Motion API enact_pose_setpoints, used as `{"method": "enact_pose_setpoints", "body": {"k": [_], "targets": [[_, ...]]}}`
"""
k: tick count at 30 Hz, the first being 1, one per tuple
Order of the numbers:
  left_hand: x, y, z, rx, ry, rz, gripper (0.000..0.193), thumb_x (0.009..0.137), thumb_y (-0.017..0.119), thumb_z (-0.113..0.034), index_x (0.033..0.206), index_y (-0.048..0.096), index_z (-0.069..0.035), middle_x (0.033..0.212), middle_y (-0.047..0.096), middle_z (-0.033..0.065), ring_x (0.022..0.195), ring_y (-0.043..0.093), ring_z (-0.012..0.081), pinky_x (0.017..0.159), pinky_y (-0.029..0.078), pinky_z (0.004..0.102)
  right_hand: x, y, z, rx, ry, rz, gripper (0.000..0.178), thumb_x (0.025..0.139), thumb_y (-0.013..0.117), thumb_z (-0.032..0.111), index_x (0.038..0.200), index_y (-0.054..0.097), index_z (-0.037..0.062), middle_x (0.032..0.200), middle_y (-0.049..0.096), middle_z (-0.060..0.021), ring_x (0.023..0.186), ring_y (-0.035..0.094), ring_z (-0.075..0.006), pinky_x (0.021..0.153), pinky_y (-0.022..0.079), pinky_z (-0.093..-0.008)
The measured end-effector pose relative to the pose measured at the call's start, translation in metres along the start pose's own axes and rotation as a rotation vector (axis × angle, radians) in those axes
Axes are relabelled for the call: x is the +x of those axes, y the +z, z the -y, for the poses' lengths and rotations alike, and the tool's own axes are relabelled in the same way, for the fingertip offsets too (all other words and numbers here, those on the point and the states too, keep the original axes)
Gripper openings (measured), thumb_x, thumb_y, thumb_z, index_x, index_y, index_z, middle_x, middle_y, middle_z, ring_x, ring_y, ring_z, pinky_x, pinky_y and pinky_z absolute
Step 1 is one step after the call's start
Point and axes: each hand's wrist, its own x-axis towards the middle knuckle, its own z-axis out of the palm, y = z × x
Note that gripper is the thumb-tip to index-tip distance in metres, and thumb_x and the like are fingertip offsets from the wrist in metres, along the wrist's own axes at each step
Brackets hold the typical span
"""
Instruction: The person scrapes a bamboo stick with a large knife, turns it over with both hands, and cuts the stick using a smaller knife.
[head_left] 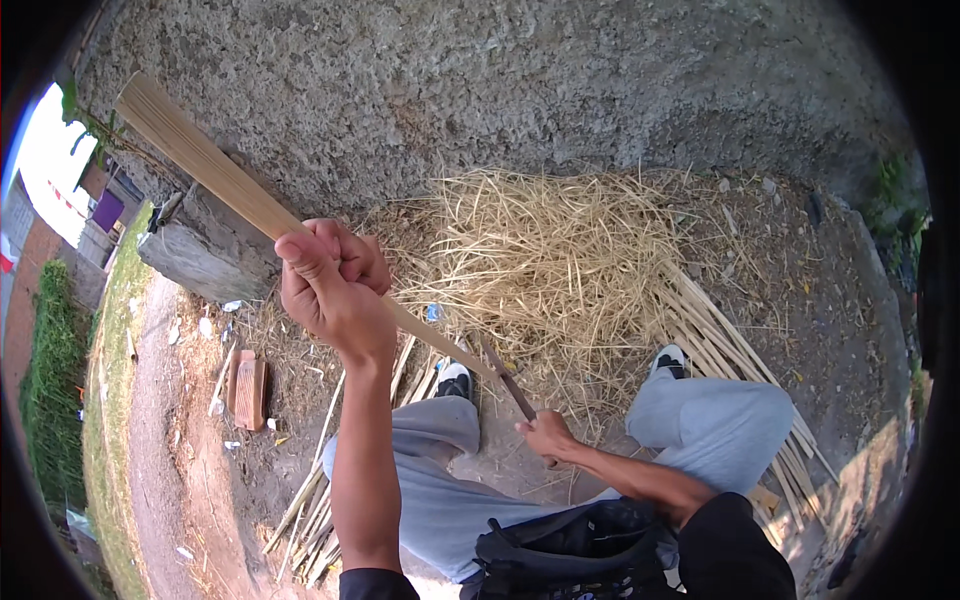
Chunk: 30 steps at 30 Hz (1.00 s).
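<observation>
Left hand (pixel 340 290), bare, is gripping a long, pale bamboo-like strip (pixel 205 155), fingers wrapped fully round it; the strip is slanting from upper left down between the knees. Right hand (pixel 547 438), also bare, is clenching the handle of 1 narrow knife (pixel 512 382). Its blade is lying across or just beside the strip's lower end; contact cannot be confirmed.

Principal hazard: the blade is pointing up and away, but a knot, uneven grain or a twisting strip could send its edge skidding toward a leg in grey trousers (pixel 720 420). Excess bite could snap the strip. Bare skin is risking splinters, 2 hands being ungloved. Loose shavings (pixel 560 250) are covering the ground near the shoes, so footing could slip.

Markings: no lettering is showing legibly on the knife, strip, shoes or grooved brick (pixel 247 390).
</observation>
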Motion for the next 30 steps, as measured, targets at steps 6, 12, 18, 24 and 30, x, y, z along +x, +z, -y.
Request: {"method": "enact_pose_setpoints", "body": {"k": [6,12,18,24,30], "targets": [[0.010,0.000,0.003,-0.037,-0.024,0.013,0.051,0.098,0.041,-0.057,0.076,0.038,-0.010,0.055,0.024,-0.0045,0.043,0.018,0.0042,0.038,0.012,0.0239,0.003,0.015,-0.034,-0.066,-0.028,-0.076,0.033,0.085,0.067,0.028,0.078,0.064,-0.0045,0.063,0.062,-0.0225,0.062,0.065,-0.0358,0.060,0.049,-0.0456],[0.009,0.004,-0.002,-0.014,-0.026,0.009,0.051,0.098,0.040,-0.056,0.076,0.038,-0.010,0.055,0.026,-0.0041,0.042,0.019,0.0043,0.037,0.013,0.0239,0.030,0.002,-0.007,-0.234,-0.044,-0.019,0.036,0.085,0.067,0.031,0.079,0.065,-0.0048,0.063,0.061,-0.0229,0.061,0.065,-0.0346,0.059,0.049,-0.0432],[0.015,-0.002,0.005,-0.014,0.001,0.027,0.051,0.098,0.040,-0.057,0.076,0.038,-0.010,0.055,0.025,-0.0048,0.041,0.018,0.0044,0.037,0.013,0.0237,0.021,0.001,-0.062,-0.243,0.409,0.130,0.037,0.087,0.064,0.028,0.079,0.066,-0.0080,0.065,0.062,-0.0265,0.067,0.068,-0.0380,0.063,0.052,-0.0433],[0.024,-0.033,0.005,0.010,-0.059,-0.099,0.050,0.098,0.040,-0.056,0.077,0.039,-0.011,0.054,0.024,-0.0047,0.042,0.019,0.0048,0.038,0.013,0.0243,0.030,0.003,0.007,-0.148,0.062,0.153,0.040,0.087,0.065,0.030,0.071,0.062,-0.0071,0.060,0.061,-0.0237,0.062,0.066,-0.0363,0.060,0.052,-0.0438],[0.025,-0.053,0.008,-0.023,-0.052,-0.127,0.048,0.100,0.037,-0.055,0.077,0.036,-0.013,0.055,0.023,-0.0048,0.042,0.018,0.0053,0.037,0.013,0.0243,0.023,0.036,-0.102,-0.276,0.091,0.000,0.038,0.087,0.066,0.028,0.072,0.061,-0.0057,0.061,0.059,-0.0250,0.060,0.063,-0.0409,0.058,0.048,-0.0460]]}}
